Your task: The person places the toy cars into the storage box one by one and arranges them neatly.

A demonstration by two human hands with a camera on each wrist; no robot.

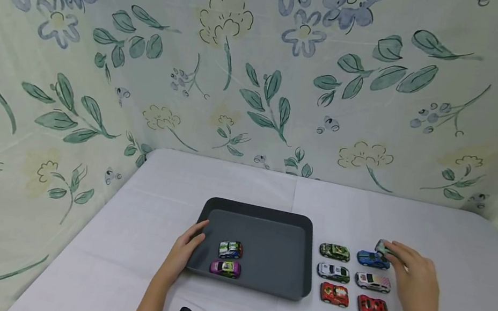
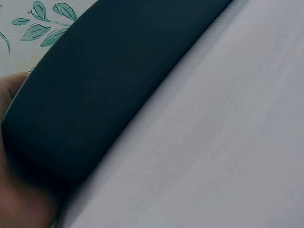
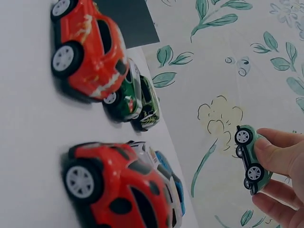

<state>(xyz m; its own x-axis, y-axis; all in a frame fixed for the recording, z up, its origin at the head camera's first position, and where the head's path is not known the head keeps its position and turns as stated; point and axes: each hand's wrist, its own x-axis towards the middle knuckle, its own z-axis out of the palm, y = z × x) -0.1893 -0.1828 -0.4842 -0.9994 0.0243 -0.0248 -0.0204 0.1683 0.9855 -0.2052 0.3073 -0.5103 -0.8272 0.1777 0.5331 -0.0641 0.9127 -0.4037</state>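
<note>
My left hand [image 1: 179, 254] holds the left side of the dark grey tray [image 1: 275, 252], its fingers over the rim. Two toy cars sit inside: a white, green and blue toy car [image 1: 231, 250] and, just nearer, a purple toy car [image 1: 225, 268]. Between the thumb and fingers of my right hand [image 1: 417, 280] is a pale green toy car [image 3: 251, 159], lifted above the table. In the head view, this car [image 1: 382, 247] appears right over the blue toy car [image 1: 373, 259]. The left wrist view has the tray's dark outer wall [image 2: 90, 90] and part of my left hand.
Right of the tray, toy cars stand in two columns. A camouflage car [image 1: 335, 252], a white-green car [image 1: 333, 272] and a red car [image 1: 334, 294] form one; beside them are a white-pink car [image 1: 373, 282] and a black-spotted red car [image 1: 373, 308]. Floral cloth [image 1: 239, 94] hangs behind the white table [image 1: 116, 254].
</note>
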